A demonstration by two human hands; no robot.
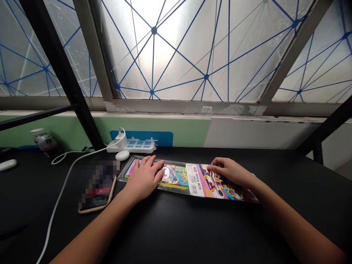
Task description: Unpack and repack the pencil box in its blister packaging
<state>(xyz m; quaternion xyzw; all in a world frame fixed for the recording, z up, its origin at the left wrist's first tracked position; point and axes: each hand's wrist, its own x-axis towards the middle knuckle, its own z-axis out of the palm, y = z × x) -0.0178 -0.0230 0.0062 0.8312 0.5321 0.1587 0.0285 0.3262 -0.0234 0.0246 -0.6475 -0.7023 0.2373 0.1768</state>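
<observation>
Flat pink, yellow and blue printed pencil box (173,176) lies in a long clear plastic tray (122,176), a bit below frame centre. Right portion hidden under a multicoloured printed sleeve (220,185) with a white "PENCIL BOX" label strip at its left edge; lettering runs sideways, down the frame. Long axis of the whole pack: left to right, sloping slightly down toward the right. Bare tray end points to the left of frame, sleeved end to the right. Lying flat on the matte black table (176,231).

Left hand (145,176): palm down, fingers spread, resting on the exposed part of the box and tray. Hand is open, not wrapped around anything. Right hand (232,170): fingers curled, thumb and forefinger nearly together at the sleeve's upper edge, holding it there. Remaining fingers hidden, can't tell their position.

Nearby: dark phone with a tan edge (100,189) left of the tray, screen pixelated. White rounded oval object (122,156) just beyond the tray's left end. White multi-socket power strip (140,146) behind that, white plug in its left end, white cable (59,207) running down to lower left of frame.
</observation>
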